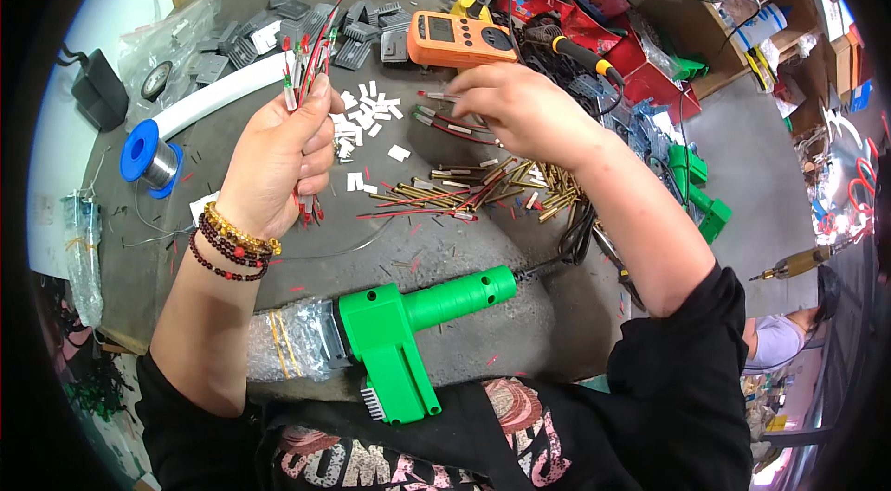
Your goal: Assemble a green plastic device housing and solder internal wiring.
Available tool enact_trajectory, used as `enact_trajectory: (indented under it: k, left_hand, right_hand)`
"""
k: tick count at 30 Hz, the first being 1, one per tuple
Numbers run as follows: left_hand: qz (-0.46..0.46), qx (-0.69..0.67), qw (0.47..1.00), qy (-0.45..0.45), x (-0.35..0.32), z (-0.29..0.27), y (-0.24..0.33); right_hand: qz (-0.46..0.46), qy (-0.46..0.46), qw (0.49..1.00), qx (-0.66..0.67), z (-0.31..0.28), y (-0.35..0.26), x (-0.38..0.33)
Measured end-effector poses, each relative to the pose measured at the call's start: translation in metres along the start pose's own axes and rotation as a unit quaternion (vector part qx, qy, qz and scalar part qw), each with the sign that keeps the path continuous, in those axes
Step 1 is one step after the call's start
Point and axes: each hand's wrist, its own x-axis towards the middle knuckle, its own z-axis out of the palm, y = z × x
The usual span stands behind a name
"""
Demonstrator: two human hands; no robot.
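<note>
My left hand (290, 143) is closed round a bundle of thin red and black LED wires (319, 50), held upright over the table. Small red and green LED tips show at its top, and wire ends hang below the fist. My right hand (524, 110) is bent over a few more LED wires (455, 126) on the table, fingers slightly apart and thumb hidden. Whether its fingertips touch the wires I cannot make out. Between the hands lies a scatter of small white pieces (367, 115). Brass-coloured tubes (557, 189) with red wires are heaped below my right hand.
A green gun-shaped tool (380, 319) lies near my body. An orange multimeter (455, 39) and grey ribbed parts (357, 32) are at the back. A soldering iron (580, 55) rests at the back right, a solder spool (153, 160) and white tube (223, 94) on the left.
</note>
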Motion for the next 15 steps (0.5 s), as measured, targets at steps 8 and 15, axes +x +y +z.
enact_trajectory:
  k: [8,15]
  left_hand:
    - [-0.019,0.02,1.0,-0.001,0.002,0.005,-0.003]
    - [0.0,0.006,1.0,0.005,0.002,-0.002,-0.003]
  right_hand:
    - [0.145,-0.204,0.966,0.07,0.0,-0.013,-0.046]
    - [0.298,-0.033,0.897,0.325,-0.007,-0.011,-0.036]
